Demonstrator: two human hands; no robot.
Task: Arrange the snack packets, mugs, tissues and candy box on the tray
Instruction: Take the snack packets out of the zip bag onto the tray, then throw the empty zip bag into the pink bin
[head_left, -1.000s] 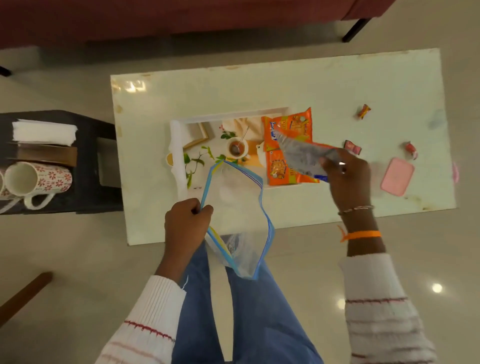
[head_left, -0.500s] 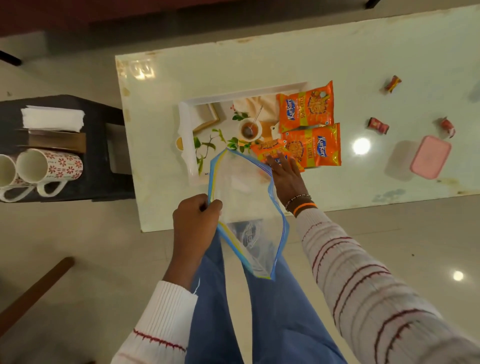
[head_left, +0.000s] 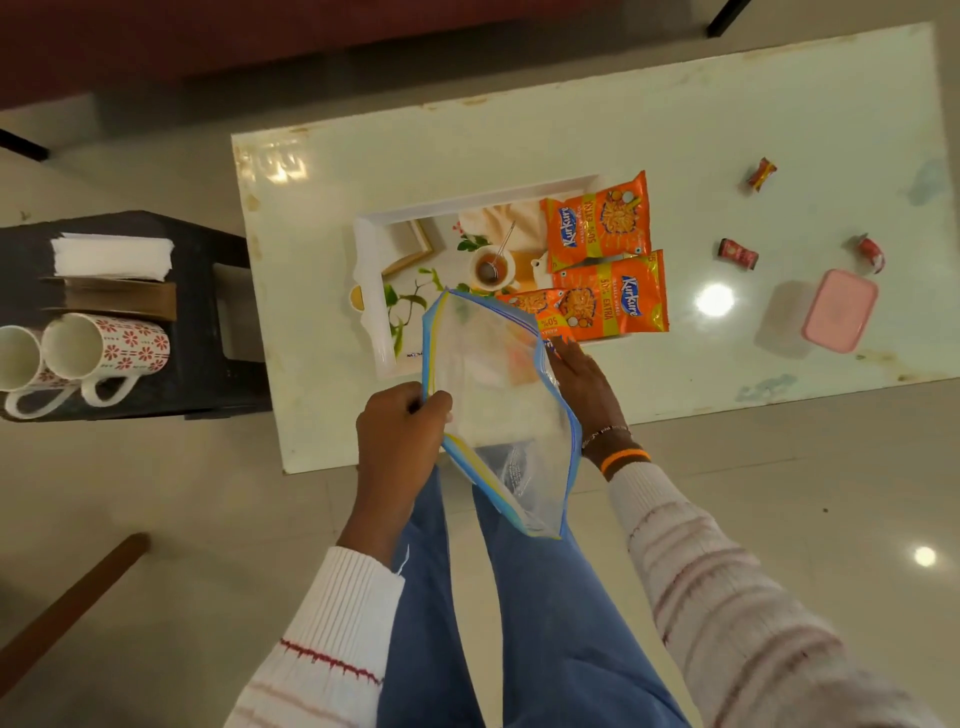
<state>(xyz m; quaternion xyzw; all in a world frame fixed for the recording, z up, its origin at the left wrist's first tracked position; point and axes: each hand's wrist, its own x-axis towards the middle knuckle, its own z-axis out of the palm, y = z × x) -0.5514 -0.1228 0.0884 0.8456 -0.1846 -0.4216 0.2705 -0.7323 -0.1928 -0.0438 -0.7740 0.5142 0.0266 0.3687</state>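
A white-rimmed printed tray (head_left: 366, 270) lies on the pale table. Three orange snack packets are on it: one at the far right (head_left: 597, 223), one below it (head_left: 613, 299), and a third (head_left: 540, 312) partly hidden by a clear zip bag (head_left: 498, 395). My left hand (head_left: 402, 431) grips the bag's blue edge. My right hand (head_left: 582, 379) lies flat beside the bag, fingertips at the third packet. A grey packet (head_left: 506, 462) shows inside the bag. Two red-flowered mugs (head_left: 109, 345) and a tissue stack (head_left: 111, 254) sit on a black side table. The pink candy box (head_left: 839, 312) is at the right.
Three wrapped candies (head_left: 737, 253) lie loose on the table's right part, near a clear container (head_left: 784, 327). A brown cardboard piece (head_left: 119, 301) lies between tissues and mugs. A dark sofa runs along the far side; a wooden bar (head_left: 67, 608) crosses the floor at lower left.
My right hand carried a packet over the tray, laid it down as the third packet at the tray's front, and has drawn back a little. My left hand keeps holding the bag.
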